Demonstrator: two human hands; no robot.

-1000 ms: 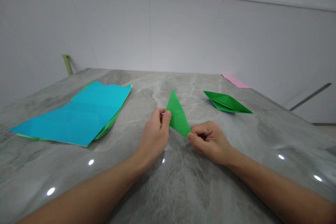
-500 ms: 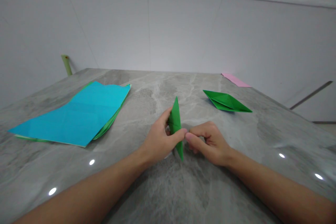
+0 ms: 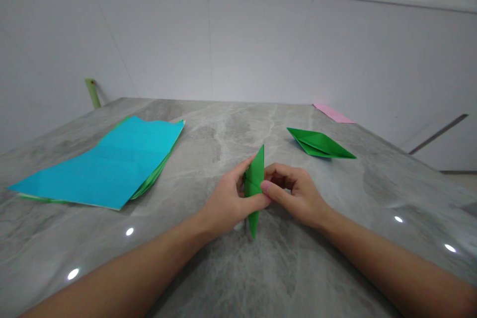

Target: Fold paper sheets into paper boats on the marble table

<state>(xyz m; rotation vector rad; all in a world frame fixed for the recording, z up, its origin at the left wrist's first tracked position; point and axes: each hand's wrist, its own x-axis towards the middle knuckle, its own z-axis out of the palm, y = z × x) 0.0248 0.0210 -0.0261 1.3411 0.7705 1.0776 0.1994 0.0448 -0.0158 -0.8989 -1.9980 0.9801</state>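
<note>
A narrow folded green paper point(image 3: 255, 174), pointed at both ends, stands nearly upright between my hands just above the grey table. My left hand point(image 3: 233, 198) grips it from the left, its thumb across the near face and its fingers behind. On the right edge of the paper, my right hand point(image 3: 294, 191) pinches with thumb and forefinger, close to the left thumb's tip. The fingers behind the paper are partly hidden. Beyond my right hand lies a second folded green paper point(image 3: 320, 143), boat-like in shape, resting on the table.
To the left, a blue sheet point(image 3: 108, 159) lies on top of a stack with green sheets showing beneath. A pink paper point(image 3: 333, 113) lies at the far right edge of the marbled table point(image 3: 219, 124). A white wall point(image 3: 238, 44) stands behind it.
The folded paper has turned and tilted, its top now leaning right and its lower tip left. My right hand's fingers have moved onto its right edge.
</note>
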